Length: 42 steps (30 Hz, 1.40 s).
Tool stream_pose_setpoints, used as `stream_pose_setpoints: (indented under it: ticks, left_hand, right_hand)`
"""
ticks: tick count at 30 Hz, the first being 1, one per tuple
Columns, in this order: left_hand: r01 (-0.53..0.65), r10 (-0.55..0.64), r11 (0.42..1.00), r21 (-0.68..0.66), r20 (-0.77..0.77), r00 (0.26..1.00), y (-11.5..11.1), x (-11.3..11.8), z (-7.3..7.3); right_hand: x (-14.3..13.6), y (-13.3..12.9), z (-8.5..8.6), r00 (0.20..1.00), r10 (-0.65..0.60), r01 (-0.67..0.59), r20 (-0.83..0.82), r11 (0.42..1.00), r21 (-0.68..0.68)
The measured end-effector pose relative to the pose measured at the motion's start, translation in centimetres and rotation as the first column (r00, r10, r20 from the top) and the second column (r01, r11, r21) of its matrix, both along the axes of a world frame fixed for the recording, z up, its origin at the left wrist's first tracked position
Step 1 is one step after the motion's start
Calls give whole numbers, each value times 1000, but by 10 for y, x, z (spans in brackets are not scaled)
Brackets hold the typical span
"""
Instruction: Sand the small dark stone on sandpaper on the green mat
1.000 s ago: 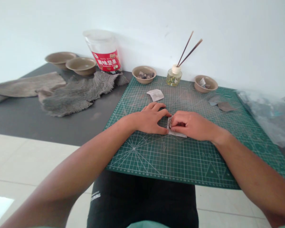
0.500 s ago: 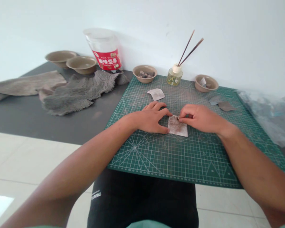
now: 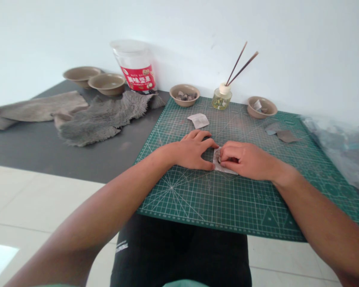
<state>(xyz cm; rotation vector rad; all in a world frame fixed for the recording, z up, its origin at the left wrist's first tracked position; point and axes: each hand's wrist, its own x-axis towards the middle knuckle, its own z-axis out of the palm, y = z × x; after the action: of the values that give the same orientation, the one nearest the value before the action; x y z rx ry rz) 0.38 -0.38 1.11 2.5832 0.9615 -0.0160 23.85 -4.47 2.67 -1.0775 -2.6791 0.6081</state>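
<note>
A small whitish square with dark smudges [image 3: 216, 158] lies flat on the green cutting mat [image 3: 191, 195]. My left hand [image 3: 194, 152] rests at its left side, fingers spread, with thumb and forefinger touching the edge. Over the right part of the square is my right hand [image 3: 242, 159], its fingertips pinched together against the surface. Whatever is in that pinch is too small and hidden to name. Behind my left hand lies another pale piece [image 3: 199, 120], slightly bent.
Bowls with small pieces [image 3: 184, 101] [image 3: 261, 113] flank a reed diffuser [image 3: 221, 97] at the back. Grey furry hides [image 3: 101, 119], two bowls [image 3: 107, 85] and a plastic tub [image 3: 137, 73] are left. Flat scraps [image 3: 287, 136] and a plastic bag [image 3: 341, 143] lie right.
My right hand has moved down and slightly left across the square, now covering more of it. My left hand stays at the edge. The whole view has shifted slightly.
</note>
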Motion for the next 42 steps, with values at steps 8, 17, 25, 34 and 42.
stream_pose_setpoints:
  ticks: [8,17,25,34,42]
  left_hand:
    - [-7,7,1000,-6,-6,1000,-1,0,1]
    - [2,-3,1000,17,10,1000,-1,-1,-1]
    - [16,-16,1000,23,19,1000,0,-1,-3]
    - [2,-3,1000,7,19,1000,-1,-1,-2]
    - [-6,6,1000,8,17,1000,-1,-1,-3]
  right_hand:
    - [1,-1,0,1000,22,-22,-1,999,-33]
    - [11,11,-3,995,-95,94,24,994,49]
    - [4,6,-5,996,-89,89,12,996,28]
    - [0,-2,3,997,74,-71,21,990,-124]
    - [15,11,3,993,-81,82,91,997,-12]
